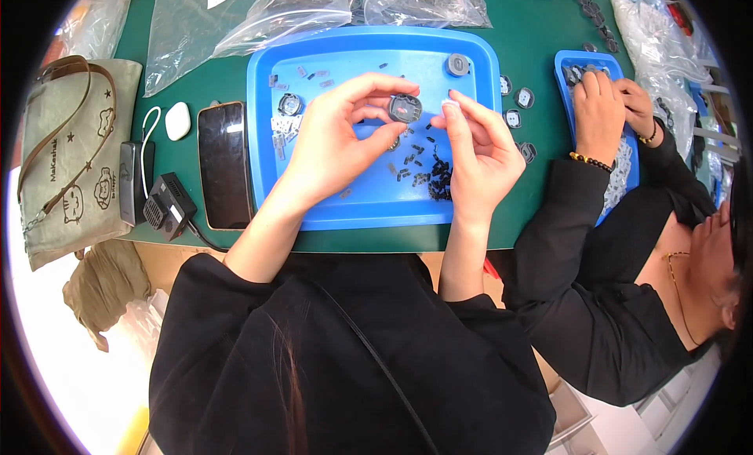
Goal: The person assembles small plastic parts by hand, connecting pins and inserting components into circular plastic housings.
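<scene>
My left hand [333,133] holds a dark grey round plastic housing [405,108] between thumb and fingers, above the blue tray [376,217]. A small reddish spot shows inside the housing. Close to its right, my right hand [488,165] has thumb and index finger pinched together; something small and pale may sit at the tips, too small to name. In the tray below lie a heap of small black parts [441,180], scattered grey bits, and flat whitish pieces [284,127] by the left wall. Two more round housings rest there, one at the upper right [456,64], one at the left [289,104].
Left of the tray are a phone [223,165], a black device [170,206], a white rounded gadget [178,121] and a canvas bag [78,157]. Plastic bags [282,16] lie behind. At right, a co-worker's hands [600,110] work over a smaller blue tray [560,86]; several housings [524,98] lie between.
</scene>
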Tool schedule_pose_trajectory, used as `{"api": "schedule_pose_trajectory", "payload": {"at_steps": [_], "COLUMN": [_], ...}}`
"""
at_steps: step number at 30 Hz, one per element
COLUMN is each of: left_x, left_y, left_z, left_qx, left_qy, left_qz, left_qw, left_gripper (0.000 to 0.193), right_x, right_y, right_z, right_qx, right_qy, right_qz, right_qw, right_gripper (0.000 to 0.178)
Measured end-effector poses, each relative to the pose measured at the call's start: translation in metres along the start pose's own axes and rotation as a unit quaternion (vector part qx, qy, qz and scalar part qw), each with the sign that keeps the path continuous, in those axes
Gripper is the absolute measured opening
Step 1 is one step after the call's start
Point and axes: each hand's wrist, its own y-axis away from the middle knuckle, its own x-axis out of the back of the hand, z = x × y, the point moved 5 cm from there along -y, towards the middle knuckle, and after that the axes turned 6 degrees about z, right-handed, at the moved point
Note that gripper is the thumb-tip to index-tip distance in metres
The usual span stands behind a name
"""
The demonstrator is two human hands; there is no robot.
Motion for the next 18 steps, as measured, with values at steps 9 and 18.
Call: {"api": "schedule_pose_trajectory", "payload": {"at_steps": [9,18], "left_x": [0.0001,0.0033], "left_y": [-0.0007,-0.0005], "left_z": [-0.0001,-0.0042], "left_qx": [0.014,0.149], "left_qy": [0.029,0.204], "left_qz": [-0.023,-0.071], "left_qw": [0.999,0.965], "left_gripper": [0.038,0.035], "right_x": [-0.0043,-0.0098], "right_y": [-0.0002,-0.0007], "right_z": [-0.0005,-0.0028], "right_qx": [0.017,0.011], "right_qy": [-0.057,-0.095], "right_qz": [-0.078,-0.127], "right_qw": [0.995,0.987], "right_gripper": [0.019,0.014]}}
